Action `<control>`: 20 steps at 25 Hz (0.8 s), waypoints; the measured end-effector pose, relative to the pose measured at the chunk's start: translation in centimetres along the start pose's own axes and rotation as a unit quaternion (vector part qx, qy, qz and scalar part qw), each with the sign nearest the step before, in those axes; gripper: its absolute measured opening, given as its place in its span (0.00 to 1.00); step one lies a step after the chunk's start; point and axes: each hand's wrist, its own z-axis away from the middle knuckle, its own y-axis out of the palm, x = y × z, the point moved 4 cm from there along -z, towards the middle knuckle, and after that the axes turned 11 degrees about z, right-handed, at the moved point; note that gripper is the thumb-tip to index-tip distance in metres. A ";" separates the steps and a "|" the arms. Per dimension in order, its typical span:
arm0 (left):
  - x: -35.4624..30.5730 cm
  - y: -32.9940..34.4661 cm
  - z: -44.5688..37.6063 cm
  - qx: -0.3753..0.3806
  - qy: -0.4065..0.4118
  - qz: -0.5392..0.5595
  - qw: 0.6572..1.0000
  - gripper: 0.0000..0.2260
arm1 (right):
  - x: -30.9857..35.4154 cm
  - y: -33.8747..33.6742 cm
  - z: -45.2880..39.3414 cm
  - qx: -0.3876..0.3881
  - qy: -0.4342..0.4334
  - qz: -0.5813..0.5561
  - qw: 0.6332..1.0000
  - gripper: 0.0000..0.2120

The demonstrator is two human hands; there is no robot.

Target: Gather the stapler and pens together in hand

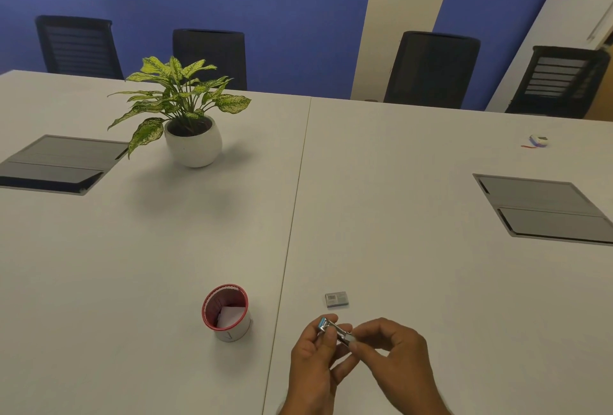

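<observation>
White table (398, 215), stapler (335, 331) slanting far-left to near-right

Soft, even light falls from above; my table (398, 215) looks dull, without glare. The plant (185, 106) throws a faint, diffuse shadow toward me. Far chairs (431, 69) sit dim, and straight edges bow near the corners.

Potted plant (185, 109) far left, red-rimmed cup (226, 313) near, small box (336, 299) ctr, 4 chairs (431, 69) at back.
</observation>
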 end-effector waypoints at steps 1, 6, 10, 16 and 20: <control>0.0 0.0 0.0 0.000 0.000 0.003 1.000 0.09 | -0.2 0.1 0.0 -0.009 0.002 0.005 1.000 0.10; 0.1 0.3 -0.1 0.003 -0.004 0.017 1.000 0.09 | -0.6 0.1 -0.1 -0.032 0.004 0.001 0.999 0.10; 0.2 0.5 -0.1 0.004 -0.006 0.024 1.000 0.09 | -0.8 0.0 -0.2 -0.039 0.006 -0.002 0.999 0.10; 0.5 0.3 -0.2 -0.006 -0.012 0.023 1.000 0.09 | -1.2 0.1 -0.5 -0.021 0.011 0.029 0.999 0.10; 0.6 0.3 -0.2 -0.011 -0.018 0.031 0.999 0.09 | -1.0 0.1 -0.7 -0.018 -0.014 0.069 0.997 0.09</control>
